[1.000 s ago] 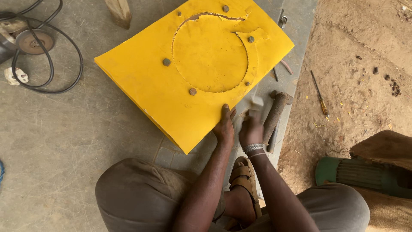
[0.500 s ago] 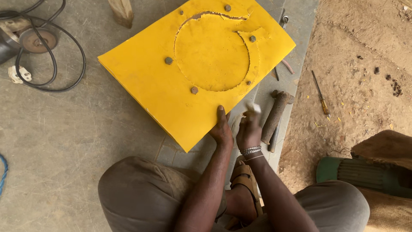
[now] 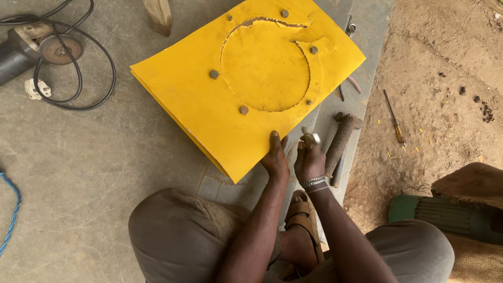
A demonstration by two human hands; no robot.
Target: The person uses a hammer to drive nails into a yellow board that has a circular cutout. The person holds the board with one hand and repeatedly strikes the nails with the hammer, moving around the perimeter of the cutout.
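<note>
Pinning the sheet for marking

Left hand [image 3: 276, 157] is pressing its open fingers flat on the yellow metal sheet [image 3: 209, 105], steadying it; beside the sheet's near edge, right hand [image 3: 310, 160] is pinching a small whitish piece [image 3: 313, 137].

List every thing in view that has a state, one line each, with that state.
yellow sheet: flat on the concrete, a circle partly cut in it, bolts through it.
left hand: palm down on the sheet's near edge.
right hand: closed on a small pale object.
hammer: lying beside the right hand.
angle grinder: lying on the floor, cord looped.
screwdriver: lying on the dirt.
</note>
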